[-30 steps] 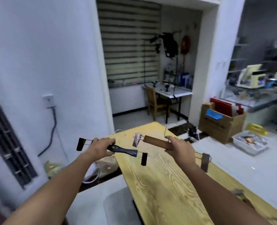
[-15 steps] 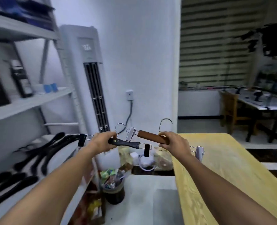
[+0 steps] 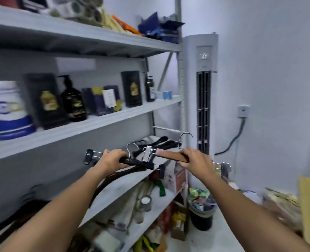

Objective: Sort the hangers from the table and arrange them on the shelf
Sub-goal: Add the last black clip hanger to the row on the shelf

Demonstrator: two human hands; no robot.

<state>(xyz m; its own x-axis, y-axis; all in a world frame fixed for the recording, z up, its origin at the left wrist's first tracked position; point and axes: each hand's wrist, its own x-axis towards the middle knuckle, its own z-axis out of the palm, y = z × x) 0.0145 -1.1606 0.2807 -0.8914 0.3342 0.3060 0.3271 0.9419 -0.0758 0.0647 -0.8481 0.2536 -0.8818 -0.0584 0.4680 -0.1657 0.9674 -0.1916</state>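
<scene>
Head cam: you've swung round to grey metal shelf (image 3: 114,190), left hand (image 3: 112,160) gripping black clip hanger (image 3: 137,161), right hand (image 3: 196,160) gripping brown wooden clip hanger (image 3: 170,155); drop-off looks next.

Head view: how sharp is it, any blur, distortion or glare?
Head view: left hand, right hand, black clip hanger and brown wooden clip hanger read sharp; white-and-blue tub and lower corners smear with blur; shelf boards splay from wide-angle distortion; even light, no glare.
</scene>
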